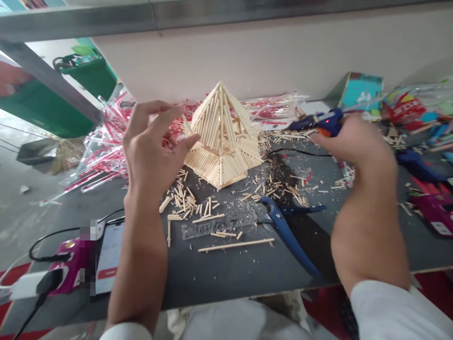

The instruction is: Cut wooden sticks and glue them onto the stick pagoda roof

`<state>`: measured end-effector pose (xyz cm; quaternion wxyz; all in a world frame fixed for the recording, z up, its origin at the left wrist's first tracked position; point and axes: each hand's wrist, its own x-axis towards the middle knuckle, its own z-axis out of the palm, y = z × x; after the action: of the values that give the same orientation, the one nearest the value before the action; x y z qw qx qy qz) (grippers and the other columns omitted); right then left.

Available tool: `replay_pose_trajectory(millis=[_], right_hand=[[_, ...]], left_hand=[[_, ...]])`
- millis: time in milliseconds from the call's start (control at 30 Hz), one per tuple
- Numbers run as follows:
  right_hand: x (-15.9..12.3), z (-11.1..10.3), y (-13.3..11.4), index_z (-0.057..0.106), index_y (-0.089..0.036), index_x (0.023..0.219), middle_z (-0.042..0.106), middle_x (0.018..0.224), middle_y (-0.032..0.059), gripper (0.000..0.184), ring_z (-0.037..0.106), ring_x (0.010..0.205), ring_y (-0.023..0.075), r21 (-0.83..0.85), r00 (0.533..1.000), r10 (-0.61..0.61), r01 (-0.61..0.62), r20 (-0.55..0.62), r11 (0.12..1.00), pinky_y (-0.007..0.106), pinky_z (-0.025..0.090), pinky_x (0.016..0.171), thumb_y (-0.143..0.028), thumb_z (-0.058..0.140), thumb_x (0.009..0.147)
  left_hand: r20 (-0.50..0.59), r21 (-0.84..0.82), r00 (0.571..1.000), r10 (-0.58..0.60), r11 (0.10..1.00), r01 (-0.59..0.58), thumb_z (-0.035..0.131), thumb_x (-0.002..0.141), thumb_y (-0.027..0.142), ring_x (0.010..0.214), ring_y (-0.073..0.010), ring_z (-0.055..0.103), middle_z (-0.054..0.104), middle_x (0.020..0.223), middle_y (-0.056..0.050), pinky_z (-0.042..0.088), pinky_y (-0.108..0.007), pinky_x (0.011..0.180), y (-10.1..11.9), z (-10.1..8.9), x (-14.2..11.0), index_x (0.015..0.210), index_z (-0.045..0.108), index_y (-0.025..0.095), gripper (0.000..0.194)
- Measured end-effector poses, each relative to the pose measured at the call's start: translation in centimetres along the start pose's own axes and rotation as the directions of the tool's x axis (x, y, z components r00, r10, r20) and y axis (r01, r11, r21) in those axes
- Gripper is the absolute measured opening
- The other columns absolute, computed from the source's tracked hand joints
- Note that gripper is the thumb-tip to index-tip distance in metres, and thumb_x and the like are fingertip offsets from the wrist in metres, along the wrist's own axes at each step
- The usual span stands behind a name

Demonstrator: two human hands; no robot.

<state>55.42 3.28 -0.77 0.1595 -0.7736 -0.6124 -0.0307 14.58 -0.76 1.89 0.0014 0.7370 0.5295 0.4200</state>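
Note:
My left hand (155, 141) is closed in a pinch on a short wooden stick (186, 123), held just left of a small pagoda-like model (221, 137) built of thin wooden sticks. The model has a pointed roof over a flared, slatted lower tier, and a gap shows in the roof's right side. My right hand (357, 141), a little blurred, is wrapped round a blue hot glue gun (327, 122) whose nozzle points left, toward the model but apart from it. A black cord (300, 150) runs across the table below the gun.
Cut stick pieces (182, 196) lie before the model. Nearer me are a clear ruler (219, 223), a long stick (235, 244) and blue-handled cutters (288, 236). Bagged red-and-white sticks (102, 151) line the back left. A phone (110, 257) and purple power strip (69, 264) sit at left.

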Motion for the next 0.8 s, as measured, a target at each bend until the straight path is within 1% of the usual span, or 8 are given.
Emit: replay_pose_trajectory(millis=[33, 100, 200, 267, 367, 533, 667, 800], right_hand=[[-0.5, -1.1, -1.0, 0.067, -0.006, 0.117, 0.071, 0.101, 0.0269, 0.060, 0.065, 0.085, 0.0278, -0.029, 0.999, 0.021, -0.022, -0.032, 0.999, 0.038, 0.037, 0.067, -0.058, 0.066, 0.087], [-1.7, -2.8, -3.1, 0.066, -0.010, 0.122, 0.072, 0.106, 0.0234, 0.054, 0.068, 0.098, 0.0306, -0.036, 0.972, 0.029, -0.038, -0.233, 0.999, 0.040, 0.042, 0.078, -0.052, 0.066, 0.089], [-3.4, -4.1, -5.6, 0.064, -0.011, 0.121, 0.072, 0.112, 0.0221, 0.044, 0.070, 0.096, 0.0278, -0.029, 0.856, -0.102, 0.101, -0.507, 0.994, 0.038, 0.048, 0.085, -0.041, 0.067, 0.088], [-4.6, -4.4, -6.8, 0.065, -0.010, 0.117, 0.070, 0.113, 0.0220, 0.044, 0.070, 0.099, 0.0292, -0.072, 0.774, -0.209, 0.208, -0.597, 0.976, 0.039, 0.050, 0.087, -0.043, 0.066, 0.087], [-6.0, -4.6, -8.3, 0.068, -0.011, 0.113, 0.071, 0.107, 0.0199, 0.044, 0.069, 0.104, 0.0344, -0.129, 0.751, -0.303, 0.283, -0.587, 0.951, 0.044, 0.052, 0.087, -0.047, 0.065, 0.087], [-7.1, -4.0, -10.1, 0.065, -0.011, 0.123, 0.069, 0.106, 0.0202, 0.041, 0.068, 0.100, 0.0328, -0.069, 0.747, -0.396, 0.428, -0.533, 0.901, 0.045, 0.054, 0.085, -0.037, 0.063, 0.091], [-7.3, -3.4, -10.7, 0.062, -0.012, 0.133, 0.068, 0.112, 0.0181, 0.041, 0.068, 0.108, 0.0304, -0.081, 0.680, -0.477, 0.528, -0.557, 0.846, 0.044, 0.054, 0.095, -0.033, 0.054, 0.099], [-7.1, -2.9, -10.7, 0.059, -0.017, 0.139, 0.068, 0.112, 0.0124, 0.042, 0.069, 0.106, 0.0274, -0.156, 0.592, -0.527, 0.562, -0.610, 0.812, 0.042, 0.057, 0.093, -0.035, 0.052, 0.100]], left_hand=[[-0.003, 0.012, 1.000, -0.018, 1.000, 0.018, 0.072, 0.095, 0.045, 0.082, -0.0095, 0.062, 0.057, 0.141, 0.003, 0.056, -0.036, 0.076, -0.2, -0.2, 0.0, 0.136, 0.064, 0.033, 0.043], [0.000, 0.033, 0.999, -0.039, 0.999, 0.039, 0.072, 0.095, 0.044, 0.080, -0.0077, 0.062, 0.061, 0.138, 0.005, 0.057, -0.035, 0.076, -0.6, -0.5, 0.0, 0.136, 0.065, 0.033, 0.043], [0.006, 0.069, 0.998, -0.070, 0.995, 0.070, 0.073, 0.095, 0.040, 0.077, -0.0060, 0.060, 0.070, 0.122, 0.011, 0.057, -0.032, 0.077, -1.1, -0.8, -0.1, 0.136, 0.065, 0.035, 0.043], [0.010, 0.070, 0.996, -0.094, 0.993, 0.093, 0.074, 0.093, 0.035, 0.075, -0.0069, 0.060, 0.073, 0.114, 0.012, 0.057, -0.031, 0.077, -1.2, -1.0, -0.1, 0.138, 0.064, 0.036, 0.046], [0.025, 0.039, 0.994, -0.103, 0.994, 0.102, 0.075, 0.090, 0.031, 0.073, -0.0101, 0.063, 0.077, 0.105, 0.007, 0.058, -0.034, 0.075, -1.2, -1.4, -0.1, 0.138, 0.065, 0.034, 0.049], [0.103, 0.016, 0.988, -0.113, 0.994, 0.112, 0.075, 0.089, 0.030, 0.071, -0.0123, 0.066, 0.078, 0.092, 0.006, 0.061, -0.035, 0.079, -1.1, -1.7, 0.0, 0.138, 0.065, 0.037, 0.051], [0.103, 0.001, 0.989, -0.107, 0.994, 0.108, 0.076, 0.089, 0.026, 0.070, -0.0112, 0.064, 0.078, 0.091, 0.005, 0.060, -0.034, 0.080, -1.0, -1.9, 0.0, 0.137, 0.067, 0.031, 0.049], [0.085, -0.004, 0.988, -0.130, 0.991, 0.131, 0.077, 0.086, 0.023, 0.069, -0.0104, 0.064, 0.078, 0.090, 0.002, 0.058, -0.030, 0.077, -0.7, -2.0, 0.0, 0.135, 0.069, 0.028, 0.050]])
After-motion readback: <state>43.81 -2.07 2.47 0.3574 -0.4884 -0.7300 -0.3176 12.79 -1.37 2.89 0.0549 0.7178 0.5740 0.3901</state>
